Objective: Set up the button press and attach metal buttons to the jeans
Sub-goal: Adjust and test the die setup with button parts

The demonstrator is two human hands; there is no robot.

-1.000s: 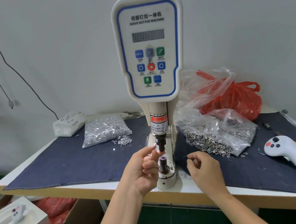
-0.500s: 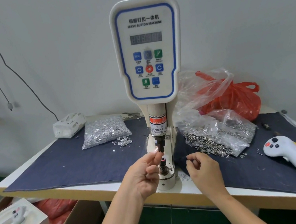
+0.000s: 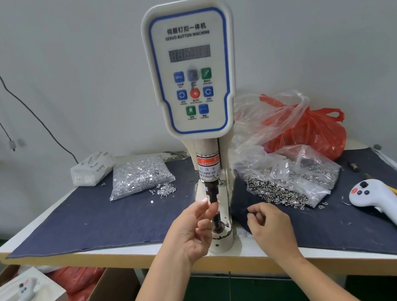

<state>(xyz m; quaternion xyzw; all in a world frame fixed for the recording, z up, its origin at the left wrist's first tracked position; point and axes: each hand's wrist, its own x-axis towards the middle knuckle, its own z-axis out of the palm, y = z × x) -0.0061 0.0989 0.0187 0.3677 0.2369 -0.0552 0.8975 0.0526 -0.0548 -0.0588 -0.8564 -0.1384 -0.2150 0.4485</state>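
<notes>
Machine: your tall white plastic press [image 3: 193, 73] reads "SERVO BUTTON MACHINE".
Sticker: "CARE OF FINGER".
Left hand [image 3: 191, 231]: fingers loose, by the dark metal punch [image 3: 211, 192].
Right hand [image 3: 268, 225]: curled; cannot tell if holding anything.

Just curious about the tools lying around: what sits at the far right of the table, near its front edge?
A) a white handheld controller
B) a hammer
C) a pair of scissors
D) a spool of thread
A: a white controller with dark buttons lies on the blue cloth there.

button press [image 3: 193, 73]: 1 | bags of metal parts [image 3: 139, 176]: 2 | white controllers [image 3: 386, 208]: 2 | hands [image 3: 191, 231]: 2
</notes>
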